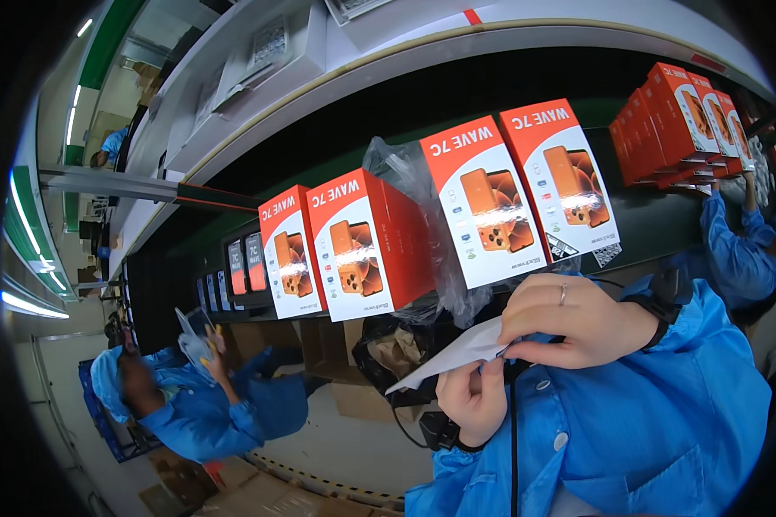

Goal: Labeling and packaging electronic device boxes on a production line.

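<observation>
A thin white sheet [448, 355], perhaps folded paper, is held tilted in front of my blue jacket. My right hand [569, 320], with a ring on one finger and a dark band at the wrist, pinches its upper right end. Lower down, my left hand [476, 401] has its thumb and fingers closed on the sheet's lower edge. Something small and dark shows at the fingertips, too small to make out. Just beyond my hands stand orange-and-white phone boxes: one [483, 207] beside another [563, 185], and a further pair [351, 250] to the left.
Crumpled clear plastic [405, 168] lies between the box pairs on the dark belt [215, 198]. Phones [246, 263] stand farther left. Stacked orange boxes [664, 129] are at far right, by a co-worker's blue sleeve [737, 250]. Another co-worker [207, 405] handles something at left. A shelf [405, 52] runs above.
</observation>
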The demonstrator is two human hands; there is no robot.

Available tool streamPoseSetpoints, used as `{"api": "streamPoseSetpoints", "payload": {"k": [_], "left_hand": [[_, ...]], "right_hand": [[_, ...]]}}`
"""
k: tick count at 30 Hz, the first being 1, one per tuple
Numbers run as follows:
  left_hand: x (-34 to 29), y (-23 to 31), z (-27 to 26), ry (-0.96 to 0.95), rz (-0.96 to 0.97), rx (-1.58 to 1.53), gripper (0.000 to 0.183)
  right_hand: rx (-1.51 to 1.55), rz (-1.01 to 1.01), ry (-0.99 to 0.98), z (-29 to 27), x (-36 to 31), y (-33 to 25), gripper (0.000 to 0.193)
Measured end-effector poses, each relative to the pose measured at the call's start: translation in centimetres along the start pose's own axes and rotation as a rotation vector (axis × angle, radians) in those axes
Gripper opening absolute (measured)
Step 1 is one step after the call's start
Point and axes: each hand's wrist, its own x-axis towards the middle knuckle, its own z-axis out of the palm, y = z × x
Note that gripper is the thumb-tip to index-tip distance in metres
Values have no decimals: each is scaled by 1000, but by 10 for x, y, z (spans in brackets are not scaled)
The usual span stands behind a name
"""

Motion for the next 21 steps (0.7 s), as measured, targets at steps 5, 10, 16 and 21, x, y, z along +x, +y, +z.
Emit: {"api": "streamPoseSetpoints", "payload": {"k": [5,10,16,21], "left_hand": [[11,-1,-4,70,62,101,11],[21,6,-7,-38,100,209,15],[31,-1,-22,257,-43,721,17],[32,-6,-39,275,-76,519,20]], "right_hand": [[95,151,-69,3,7,1,17],[172,313,-125,-3,18,-1,11],[133,249,-266,-21,41,4,10],[-71,501,-329,-22,54,33,11]]}}
